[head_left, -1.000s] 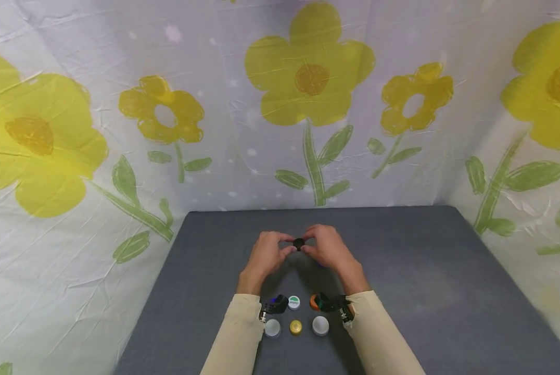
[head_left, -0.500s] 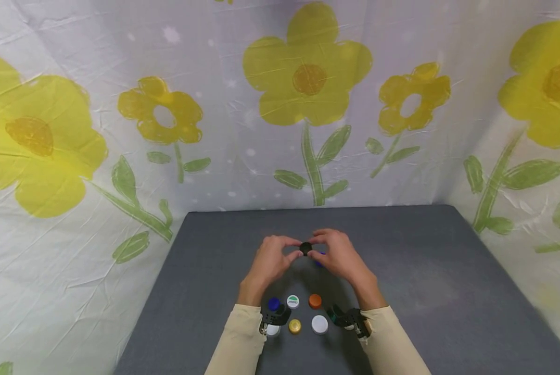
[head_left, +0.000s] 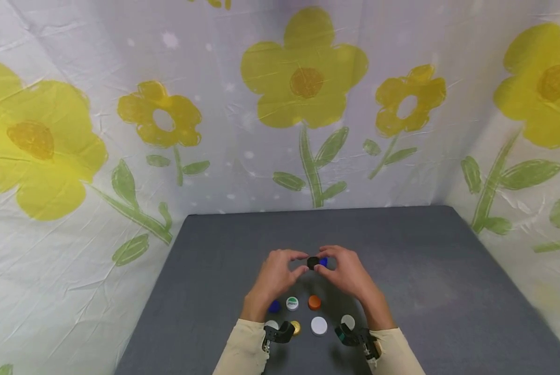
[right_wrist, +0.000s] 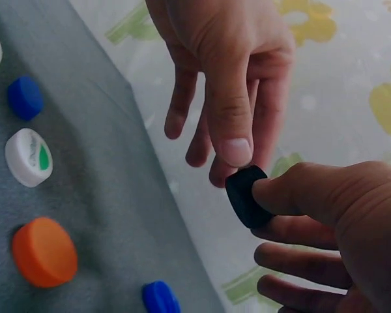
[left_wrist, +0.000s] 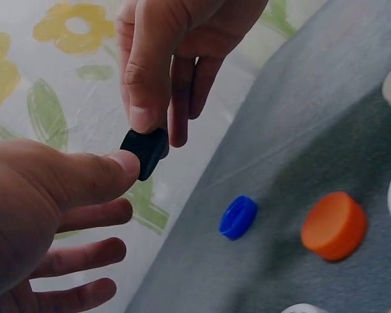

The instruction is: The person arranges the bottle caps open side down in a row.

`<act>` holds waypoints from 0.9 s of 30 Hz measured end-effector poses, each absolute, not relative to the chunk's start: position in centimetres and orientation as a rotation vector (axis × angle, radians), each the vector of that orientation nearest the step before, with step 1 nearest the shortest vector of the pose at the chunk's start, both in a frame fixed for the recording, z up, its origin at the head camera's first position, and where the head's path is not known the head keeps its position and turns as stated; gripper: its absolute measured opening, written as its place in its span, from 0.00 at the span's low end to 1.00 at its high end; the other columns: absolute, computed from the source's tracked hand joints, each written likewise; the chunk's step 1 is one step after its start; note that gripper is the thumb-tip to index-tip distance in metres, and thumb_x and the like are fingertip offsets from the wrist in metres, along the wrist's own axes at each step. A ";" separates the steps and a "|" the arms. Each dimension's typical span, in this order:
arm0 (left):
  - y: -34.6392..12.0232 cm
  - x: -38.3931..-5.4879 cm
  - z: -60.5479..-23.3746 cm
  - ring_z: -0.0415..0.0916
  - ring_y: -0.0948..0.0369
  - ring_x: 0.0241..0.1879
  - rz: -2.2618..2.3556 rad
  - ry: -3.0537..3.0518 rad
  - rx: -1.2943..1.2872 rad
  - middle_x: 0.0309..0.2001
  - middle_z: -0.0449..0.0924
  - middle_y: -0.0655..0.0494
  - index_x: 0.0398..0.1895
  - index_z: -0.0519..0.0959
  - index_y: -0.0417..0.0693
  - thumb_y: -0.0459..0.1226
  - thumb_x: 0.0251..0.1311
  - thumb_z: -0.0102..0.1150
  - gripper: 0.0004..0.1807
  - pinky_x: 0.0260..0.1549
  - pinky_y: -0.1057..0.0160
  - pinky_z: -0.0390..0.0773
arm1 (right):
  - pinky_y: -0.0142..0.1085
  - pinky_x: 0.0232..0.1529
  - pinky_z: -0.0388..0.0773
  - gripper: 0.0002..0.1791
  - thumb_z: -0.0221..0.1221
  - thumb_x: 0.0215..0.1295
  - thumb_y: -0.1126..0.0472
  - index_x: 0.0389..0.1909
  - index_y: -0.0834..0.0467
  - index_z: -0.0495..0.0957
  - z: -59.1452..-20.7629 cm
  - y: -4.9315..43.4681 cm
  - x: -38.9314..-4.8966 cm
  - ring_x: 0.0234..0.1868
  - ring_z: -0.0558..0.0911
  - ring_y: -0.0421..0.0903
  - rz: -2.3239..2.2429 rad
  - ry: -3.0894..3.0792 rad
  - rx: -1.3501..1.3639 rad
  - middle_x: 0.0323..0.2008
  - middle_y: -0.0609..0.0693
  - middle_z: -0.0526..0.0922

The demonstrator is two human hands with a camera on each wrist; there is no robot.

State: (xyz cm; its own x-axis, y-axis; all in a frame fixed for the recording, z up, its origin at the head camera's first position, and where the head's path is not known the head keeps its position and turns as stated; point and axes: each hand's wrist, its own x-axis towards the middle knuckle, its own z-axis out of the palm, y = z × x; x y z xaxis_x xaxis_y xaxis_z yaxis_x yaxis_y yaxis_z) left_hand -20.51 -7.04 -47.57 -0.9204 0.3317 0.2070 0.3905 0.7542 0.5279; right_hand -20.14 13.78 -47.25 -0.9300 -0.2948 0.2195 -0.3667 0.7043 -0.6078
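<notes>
A small black bottle cap (head_left: 313, 262) is held up between both hands over the far middle of the table. My left hand (head_left: 276, 272) pinches its left side with thumb and forefinger, the other fingers spread in the left wrist view. From the other side, my right hand (head_left: 350, 271) pinches the same black cap, its thumb lying across it in the right wrist view. Just beyond the right fingers, partly covered by them in the head view, is a blue bottle cap (head_left: 323, 261). In the left wrist view this blue cap (left_wrist: 238, 217) lies on the table.
Nearer me on the dark grey table (head_left: 430, 291) lie a second blue cap (head_left: 274, 306), a white cap with a green mark (head_left: 292, 303), an orange cap (head_left: 314, 302), a gold cap (head_left: 296, 327) and several whitish caps (head_left: 319, 326). A flowered cloth (head_left: 242, 156) hangs behind.
Both hands have moved toward me and slightly right with the black cap, bringing it beside the far blue cap. The near caps have stayed put.
</notes>
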 end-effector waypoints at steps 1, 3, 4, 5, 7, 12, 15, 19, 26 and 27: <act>-7.0 -20.4 -47.7 0.80 0.53 0.54 -0.888 -2.839 -0.588 0.53 0.86 0.58 0.54 0.85 0.59 0.46 0.62 0.69 0.17 0.55 0.48 0.78 | 0.56 0.60 0.75 0.15 0.69 0.62 0.52 0.46 0.55 0.86 -47.4 13.9 -20.0 0.62 0.79 0.58 1.046 -2.802 0.528 0.59 0.53 0.82; -6.8 -20.1 -47.8 0.80 0.54 0.55 -0.891 -2.823 -0.592 0.54 0.85 0.58 0.55 0.85 0.58 0.46 0.62 0.69 0.18 0.55 0.48 0.78 | 0.56 0.60 0.75 0.14 0.69 0.62 0.52 0.45 0.54 0.87 -47.6 14.1 -19.9 0.62 0.79 0.58 1.061 -2.805 0.497 0.59 0.53 0.82; -6.7 -19.9 -47.9 0.80 0.54 0.55 -0.894 -2.813 -0.597 0.54 0.85 0.59 0.55 0.85 0.59 0.45 0.61 0.69 0.18 0.55 0.48 0.78 | 0.56 0.60 0.75 0.13 0.69 0.63 0.52 0.45 0.54 0.87 -47.7 14.2 -19.8 0.62 0.79 0.58 1.069 -2.806 0.485 0.58 0.53 0.82; -6.6 -19.9 -47.9 0.80 0.54 0.55 -0.902 -2.802 -0.604 0.54 0.85 0.59 0.55 0.85 0.59 0.45 0.61 0.69 0.18 0.56 0.48 0.78 | 0.57 0.60 0.75 0.13 0.68 0.63 0.52 0.44 0.54 0.87 -47.9 14.3 -19.8 0.62 0.79 0.58 1.079 -2.807 0.474 0.58 0.53 0.82; -6.5 -19.7 -48.1 0.80 0.56 0.55 -0.911 -2.781 -0.622 0.54 0.85 0.60 0.55 0.85 0.59 0.44 0.61 0.70 0.18 0.56 0.49 0.78 | 0.57 0.61 0.74 0.13 0.68 0.63 0.51 0.44 0.53 0.87 -48.0 14.4 -19.6 0.62 0.79 0.58 1.111 -2.814 0.450 0.58 0.53 0.83; -6.3 -19.5 -48.5 0.82 0.59 0.51 -0.910 -2.698 -0.709 0.50 0.87 0.62 0.52 0.86 0.57 0.42 0.60 0.71 0.16 0.54 0.53 0.79 | 0.58 0.62 0.73 0.10 0.68 0.64 0.50 0.41 0.50 0.87 -48.1 14.7 -19.2 0.62 0.79 0.56 1.221 -2.821 0.412 0.58 0.51 0.83; -6.1 -19.5 -48.7 0.82 0.60 0.49 -0.895 -2.671 -0.731 0.49 0.87 0.62 0.51 0.87 0.56 0.42 0.61 0.70 0.15 0.52 0.55 0.80 | 0.57 0.62 0.73 0.10 0.66 0.65 0.48 0.41 0.48 0.87 -48.3 14.8 -19.1 0.62 0.79 0.55 1.285 -2.827 0.398 0.58 0.50 0.83; -6.0 -19.4 -48.9 0.82 0.60 0.48 -0.911 -2.672 -0.721 0.48 0.88 0.62 0.51 0.87 0.56 0.43 0.62 0.68 0.14 0.51 0.55 0.81 | 0.57 0.62 0.73 0.12 0.63 0.68 0.46 0.42 0.48 0.87 -48.4 14.9 -18.9 0.63 0.78 0.55 1.331 -2.829 0.386 0.58 0.50 0.83; -5.8 -19.4 -48.9 0.84 0.59 0.44 -1.080 -2.655 -0.639 0.43 0.88 0.62 0.50 0.87 0.55 0.45 0.66 0.64 0.12 0.46 0.57 0.83 | 0.58 0.61 0.74 0.14 0.62 0.69 0.46 0.46 0.50 0.86 -48.2 15.0 -19.0 0.63 0.78 0.55 1.271 -2.704 0.397 0.58 0.50 0.82; -5.8 -19.4 -48.9 0.84 0.60 0.44 -1.109 -2.650 -0.629 0.42 0.88 0.63 0.49 0.87 0.55 0.45 0.67 0.64 0.12 0.45 0.57 0.83 | 0.58 0.61 0.74 0.15 0.63 0.68 0.46 0.47 0.50 0.86 -48.1 15.0 -18.9 0.63 0.78 0.55 1.255 -2.686 0.400 0.58 0.49 0.82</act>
